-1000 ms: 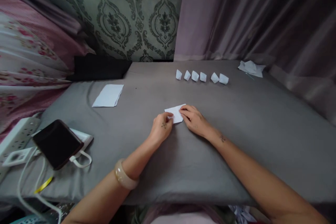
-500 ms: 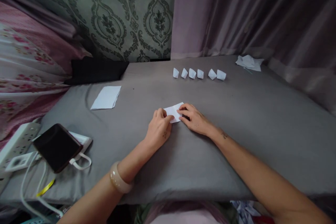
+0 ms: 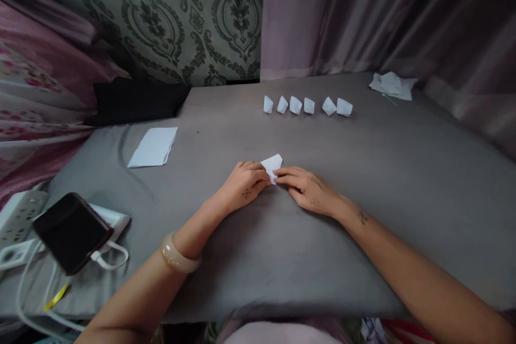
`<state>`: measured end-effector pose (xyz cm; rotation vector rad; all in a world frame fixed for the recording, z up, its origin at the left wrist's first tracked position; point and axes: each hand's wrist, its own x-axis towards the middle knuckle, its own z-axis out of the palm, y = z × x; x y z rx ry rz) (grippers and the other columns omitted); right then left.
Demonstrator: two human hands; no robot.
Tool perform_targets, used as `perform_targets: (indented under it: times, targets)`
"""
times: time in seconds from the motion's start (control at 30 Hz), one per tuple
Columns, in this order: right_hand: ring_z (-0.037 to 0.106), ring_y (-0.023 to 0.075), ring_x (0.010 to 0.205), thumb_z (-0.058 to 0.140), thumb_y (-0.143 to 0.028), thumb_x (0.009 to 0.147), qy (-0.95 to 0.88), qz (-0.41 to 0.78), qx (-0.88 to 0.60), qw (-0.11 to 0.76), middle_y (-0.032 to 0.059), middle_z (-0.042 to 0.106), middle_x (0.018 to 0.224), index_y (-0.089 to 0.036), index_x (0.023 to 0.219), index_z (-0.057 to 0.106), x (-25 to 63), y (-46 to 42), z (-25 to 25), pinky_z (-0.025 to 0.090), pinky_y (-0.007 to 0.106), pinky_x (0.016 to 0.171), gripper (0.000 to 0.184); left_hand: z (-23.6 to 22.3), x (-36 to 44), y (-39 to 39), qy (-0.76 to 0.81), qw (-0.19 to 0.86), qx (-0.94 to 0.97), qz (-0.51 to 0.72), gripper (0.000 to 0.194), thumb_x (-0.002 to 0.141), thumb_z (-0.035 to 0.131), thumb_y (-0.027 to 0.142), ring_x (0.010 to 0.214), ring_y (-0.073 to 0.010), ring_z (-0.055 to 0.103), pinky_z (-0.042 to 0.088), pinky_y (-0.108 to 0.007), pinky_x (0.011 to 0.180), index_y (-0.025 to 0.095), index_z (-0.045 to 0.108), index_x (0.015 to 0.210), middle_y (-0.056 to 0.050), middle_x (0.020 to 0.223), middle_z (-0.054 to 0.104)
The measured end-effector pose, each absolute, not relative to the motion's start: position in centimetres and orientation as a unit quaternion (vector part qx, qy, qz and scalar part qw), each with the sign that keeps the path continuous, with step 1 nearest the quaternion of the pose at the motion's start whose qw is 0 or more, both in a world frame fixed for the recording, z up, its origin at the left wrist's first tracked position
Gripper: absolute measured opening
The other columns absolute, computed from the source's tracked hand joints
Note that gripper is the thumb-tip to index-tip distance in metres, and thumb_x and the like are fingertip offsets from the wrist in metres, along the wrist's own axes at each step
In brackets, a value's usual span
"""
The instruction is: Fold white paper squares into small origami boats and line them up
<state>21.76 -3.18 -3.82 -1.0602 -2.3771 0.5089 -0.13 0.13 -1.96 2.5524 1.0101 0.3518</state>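
A small piece of white paper (image 3: 274,165), partly folded, lies on the grey cloth in front of me, with a pointed corner facing away. My left hand (image 3: 246,183) is closed on its left side; the curled fingers cover that part of the paper. From the right, my right hand (image 3: 308,188) pinches the paper's lower right edge with fingertips pressed together. The fingertips of both hands are almost touching over the paper.
Several folded white paper shapes (image 3: 295,105) stand in a row farther back. At the left are a stack of white sheets (image 3: 153,147), a black cloth (image 3: 139,101), a phone (image 3: 72,232) with cable and a power strip (image 3: 24,217). Crumpled paper (image 3: 393,85) lies back right.
The paper has gone from a flat, wide strip to a narrower shape with an angled corner. My left fingers have moved over its left part, and my right hand has shifted slightly down.
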Motion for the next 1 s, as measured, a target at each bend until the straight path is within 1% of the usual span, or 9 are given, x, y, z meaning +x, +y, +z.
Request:
perform_targets:
  times: [0.1,0.2,0.33,0.47,0.67,0.83,1.0]
  targets:
    - [0.057,0.0184,0.113,0.045,-0.001,0.078,-0.865,0.188,-0.394,0.248,0.0041,0.061,0.125,-0.024,0.111,0.066,21.8,-3.3,-4.0,0.048,0.039,0.096,0.045,-1.6,0.1,0.6,0.372,0.240,0.886,0.135,0.019,0.089,0.052,0.025,0.088,-0.0182,0.059,0.040,-0.030,0.080,0.019,0.070,0.088,-0.007,0.094,0.067]
    - [0.057,0.0182,0.114,0.045,-0.001,0.078,-0.863,0.193,-0.395,0.250,0.0030,0.061,0.126,-0.025,0.108,0.068,21.9,-3.2,-4.0,0.048,0.038,0.096,0.044,-1.2,0.4,1.0,0.395,0.280,0.867,0.119,0.018,0.086,0.053,0.025,0.083,-0.0171,0.059,0.042,-0.026,0.073,0.019,0.071,0.088,-0.006,0.090,0.067]
    - [0.057,0.0180,0.115,0.044,-0.003,0.080,-0.861,0.200,-0.403,0.238,0.0029,0.060,0.127,-0.024,0.108,0.068,22.0,-3.2,-3.8,0.047,0.038,0.098,0.043,-1.1,0.5,1.5,0.428,0.308,0.844,0.098,0.020,0.084,0.054,0.029,0.066,-0.0126,0.056,0.037,-0.022,0.060,0.019,0.071,0.090,-0.003,0.080,0.067]
    - [0.056,0.0185,0.115,0.043,-0.001,0.078,-0.862,0.206,-0.401,0.233,0.0029,0.060,0.127,-0.024,0.109,0.068,22.0,-3.1,-3.6,0.048,0.037,0.097,0.046,-0.8,0.7,2.1,0.431,0.323,0.839,0.076,0.021,0.082,0.055,0.030,0.055,-0.0099,0.049,0.032,-0.021,0.054,0.019,0.072,0.087,0.000,0.066,0.063]
    - [0.059,0.0189,0.112,0.043,-0.002,0.079,-0.864,0.206,-0.396,0.234,0.0016,0.061,0.127,-0.026,0.107,0.069,22.1,-3.0,-3.5,0.049,0.038,0.095,0.045,0.1,1.3,3.3,0.414,0.327,0.849,0.012,0.024,0.079,0.053,0.026,0.054,-0.0098,0.048,0.030,-0.021,0.052,0.018,0.074,0.086,0.000,0.061,0.061]
    - [0.057,0.0184,0.115,0.042,-0.003,0.079,-0.867,0.209,-0.391,0.227,0.0005,0.058,0.129,-0.026,0.107,0.068,22.2,-3.0,-3.6,0.047,0.037,0.097,0.045,0.0,1.6,4.0,0.410,0.317,0.855,-0.009,0.022,0.077,0.056,0.026,0.056,-0.0101,0.049,0.031,-0.022,0.055,0.021,0.075,0.085,-0.001,0.066,0.064]
    - [0.054,0.0172,0.118,0.040,0.000,0.077,-0.860,0.231,-0.398,0.219,0.0010,0.057,0.131,-0.025,0.117,0.061,22.2,-3.1,-3.4,0.044,0.036,0.100,0.051,0.0,1.8,4.0,0.416,0.304,0.857,-0.023,0.022,0.077,0.058,0.028,0.058,-0.0108,0.050,0.031,-0.023,0.057,0.020,0.074,0.089,-0.001,0.070,0.066]
